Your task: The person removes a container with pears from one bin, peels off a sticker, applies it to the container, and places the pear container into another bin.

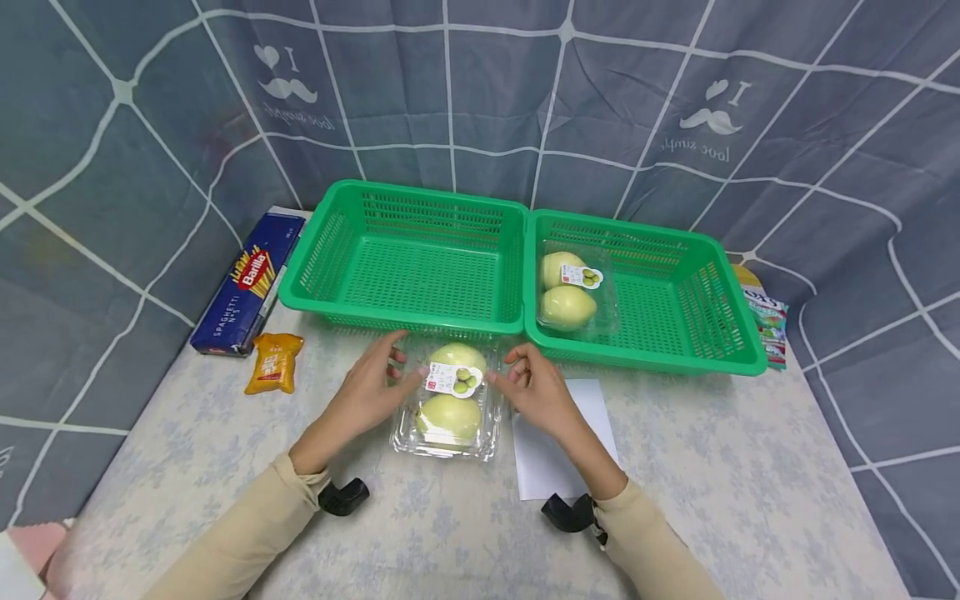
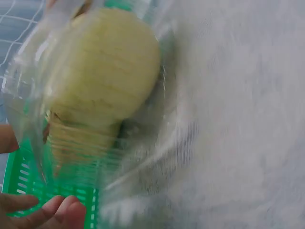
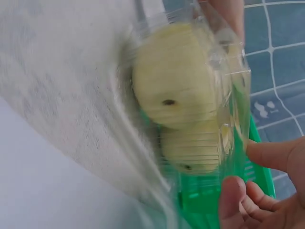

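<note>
A clear plastic clamshell box (image 1: 450, 450) with two pale yellow-green fruits (image 1: 448, 418) and a white label (image 1: 444, 378) sits on the table, in front of the baskets. My left hand (image 1: 369, 379) is at its left side, thumb by the label and fingers apart from the wall. On the other side is my right hand (image 1: 542, 392), its thumb near the lid edge. In the right wrist view that thumb (image 3: 269, 153) meets the box's edge, while the loosely bent fingers (image 3: 232, 200) stay off it. Both wrist views are blurred.
Two green baskets (image 1: 405, 318) stand side by side behind; a similar fruit box (image 1: 606, 312) lies in the right basket (image 1: 652, 354). Left are a spaghetti box (image 1: 243, 287) and an orange packet (image 1: 274, 363). White paper (image 1: 547, 467) lies under my right arm; a colourful bag (image 1: 768, 325) stands far right.
</note>
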`<state>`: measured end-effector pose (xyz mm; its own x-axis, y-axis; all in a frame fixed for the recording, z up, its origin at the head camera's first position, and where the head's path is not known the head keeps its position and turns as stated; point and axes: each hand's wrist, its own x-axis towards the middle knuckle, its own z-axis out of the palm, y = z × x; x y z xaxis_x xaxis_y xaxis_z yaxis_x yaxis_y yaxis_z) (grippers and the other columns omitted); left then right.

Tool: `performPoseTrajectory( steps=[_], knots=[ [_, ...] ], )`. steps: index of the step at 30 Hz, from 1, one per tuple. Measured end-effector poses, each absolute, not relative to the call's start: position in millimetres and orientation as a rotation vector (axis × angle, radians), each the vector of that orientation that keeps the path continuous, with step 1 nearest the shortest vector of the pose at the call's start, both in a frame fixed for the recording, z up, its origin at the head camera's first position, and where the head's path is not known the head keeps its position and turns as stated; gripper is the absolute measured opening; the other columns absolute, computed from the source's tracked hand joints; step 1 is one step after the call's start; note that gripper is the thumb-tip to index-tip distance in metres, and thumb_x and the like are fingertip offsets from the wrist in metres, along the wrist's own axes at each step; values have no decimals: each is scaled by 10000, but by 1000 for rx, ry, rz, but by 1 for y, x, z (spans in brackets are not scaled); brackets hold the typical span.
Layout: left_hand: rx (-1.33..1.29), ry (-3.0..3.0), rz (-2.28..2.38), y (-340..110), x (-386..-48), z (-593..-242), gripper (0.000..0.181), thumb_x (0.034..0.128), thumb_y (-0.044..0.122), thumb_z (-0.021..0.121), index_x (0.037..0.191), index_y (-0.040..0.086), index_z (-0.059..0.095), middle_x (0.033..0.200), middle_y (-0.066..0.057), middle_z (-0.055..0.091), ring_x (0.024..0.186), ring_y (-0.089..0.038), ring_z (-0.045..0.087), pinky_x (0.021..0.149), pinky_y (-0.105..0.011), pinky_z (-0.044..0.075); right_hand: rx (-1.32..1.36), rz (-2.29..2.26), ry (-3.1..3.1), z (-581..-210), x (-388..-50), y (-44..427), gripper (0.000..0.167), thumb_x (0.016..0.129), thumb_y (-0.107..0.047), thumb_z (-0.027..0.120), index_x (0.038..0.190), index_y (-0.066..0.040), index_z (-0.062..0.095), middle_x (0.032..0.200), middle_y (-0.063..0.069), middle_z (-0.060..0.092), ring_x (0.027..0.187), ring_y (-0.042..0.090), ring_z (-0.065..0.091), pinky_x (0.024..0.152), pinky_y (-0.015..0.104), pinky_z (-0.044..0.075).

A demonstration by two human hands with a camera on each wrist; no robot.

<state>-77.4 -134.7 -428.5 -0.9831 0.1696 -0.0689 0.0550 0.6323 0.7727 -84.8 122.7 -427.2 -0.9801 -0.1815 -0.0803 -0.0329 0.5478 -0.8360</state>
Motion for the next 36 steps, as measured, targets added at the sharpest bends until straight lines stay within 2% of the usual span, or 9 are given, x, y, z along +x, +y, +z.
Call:
performPoseTrajectory(
  steps=[3, 7, 10, 12, 16, 20, 23, 29, 36],
  knots=[
    [167, 2626, 1293, -135, -76, -429, 779, 993, 399, 617, 1584, 66, 234, 1343, -220, 568, 1133, -347, 601, 822, -416, 548, -156, -1481, 2545, -433, -83, 121, 441, 926, -274, 736, 1211, -20, 514, 843, 60, 567, 578, 136, 562, 542, 277, 506],
    [166, 2587, 1278, -132, -76, -430, 869, 960, 408, 667, 1595, 52, 194, 1385, -242, 539, 1132, -356, 581, 765, -374, 530, -129, -1536, 2523, -440, -81, 114, 605, 895, -301, 770, 1308, -5, 441, 811, 46, 536, 544, 142, 548, 515, 296, 514],
    [167, 2604, 1277, -132, -77, -431, 814, 968, 363, 662, 1575, 15, 245, 1274, -227, 578, 1006, -297, 587, 711, -336, 496, -82, -1552, 2503, -442, -80, 113, 736, 879, -325, 780, 1408, -3, 382, 837, 52, 543, 549, 160, 570, 523, 301, 521],
    [159, 2595, 1295, -134, -78, -431, 744, 984, 331, 643, 1555, 5, 295, 1148, -188, 604, 892, -244, 583, 657, -307, 483, -44, -1558, 2472, -444, -80, 116, 748, 903, -349, 750, 1449, -16, 361, 874, 60, 563, 530, 168, 589, 515, 299, 531],
    [153, 2513, 1368, -138, -77, -429, 668, 999, 292, 624, 1524, -16, 350, 914, -107, 622, 670, -188, 590, 582, -319, 533, -63, -1575, 2274, -445, -75, 127, 554, 986, -346, 638, 1369, -4, 428, 848, 53, 591, 523, 155, 588, 507, 291, 538],
    [188, 2325, 1470, -142, -72, -426, 664, 1012, 259, 607, 1530, -37, 316, 851, -78, 606, 631, -159, 599, 599, -354, 580, -174, -1576, 2036, -442, -60, 141, 385, 1027, -286, 569, 1224, 21, 447, 728, 10, 594, 555, 108, 585, 535, 267, 540],
    [252, 2135, 1560, -142, -67, -422, 667, 1015, 227, 603, 1541, -31, 285, 875, -62, 579, 678, -129, 609, 636, -352, 600, -212, -1589, 1978, -437, -43, 154, 362, 1034, -267, 563, 1210, 16, 422, 727, -13, 598, 585, 89, 596, 566, 258, 548],
    [415, 1800, 1676, -135, -54, -406, 708, 1000, 164, 625, 1565, 11, 227, 961, -25, 540, 745, -86, 630, 704, -384, 625, -264, -1688, 1910, -409, -3, 188, 334, 1055, -235, 526, 1260, -5, 396, 836, 0, 640, 663, 107, 648, 629, 331, 594],
    [630, 1514, 1664, -102, -53, -383, 807, 986, 94, 633, 1609, 111, 120, 1111, -74, 496, 876, -134, 722, 814, -424, 624, -281, -1852, 1903, -384, 17, 237, 168, 1074, -112, 443, 1238, -75, 442, 823, -69, 645, 673, 72, 633, 631, 327, 578]
  ],
)
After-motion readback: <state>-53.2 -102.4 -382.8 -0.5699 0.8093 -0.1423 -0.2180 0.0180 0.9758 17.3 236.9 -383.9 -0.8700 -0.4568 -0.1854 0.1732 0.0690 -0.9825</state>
